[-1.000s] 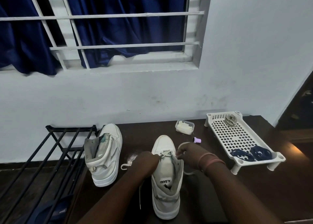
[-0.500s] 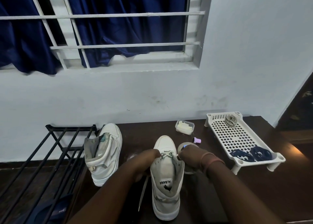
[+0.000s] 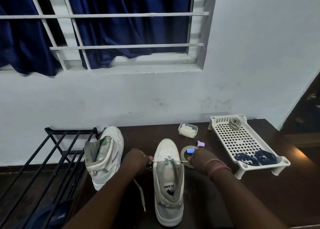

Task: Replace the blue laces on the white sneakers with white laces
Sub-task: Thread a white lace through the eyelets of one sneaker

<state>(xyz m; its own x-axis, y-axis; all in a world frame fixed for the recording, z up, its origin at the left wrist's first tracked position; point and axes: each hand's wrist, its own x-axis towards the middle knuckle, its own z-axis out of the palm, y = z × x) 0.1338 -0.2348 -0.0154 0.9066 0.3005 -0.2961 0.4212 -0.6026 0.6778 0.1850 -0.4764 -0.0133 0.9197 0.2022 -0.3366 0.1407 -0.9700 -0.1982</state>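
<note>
**Asker:** Where were you in the job at that point?

**Me:** I had the near sneaker (image 3: 168, 182) standing on the dark table (image 3: 259, 202), toe to the wall. The white lace (image 3: 168, 159) ran across the lowest eyelets. My left hand (image 3: 136, 161) pinched one end just beside the shoe's left edge. My right hand (image 3: 200, 160) pinched the other end on the right.

**Asker:** What had just changed?

**Me:** A second before, both hands were bunched tight over the tongue. Now they had drawn apart, one to each side, and the lace stood taut between them. I judged that first crossing seated. The spare length trailed down from my left hand onto the table.

**Asker:** And the rest of the task?

**Me:** The blue laces (image 3: 256, 158) were already off, lying coiled at the near end of the white perforated tray (image 3: 225, 125). A pale bundle (image 3: 235, 123) sat at its far end, likely the other white lace, though I couldn't be sure. The second sneaker (image 3: 105, 157) stood to the left, beside the black rack (image 3: 52, 152), with no lace in it that I could see.

**Asker:** So early going?

**Me:** Yes. One row pulled snug, every higher eyelet still to thread, then the other shoe.
</note>
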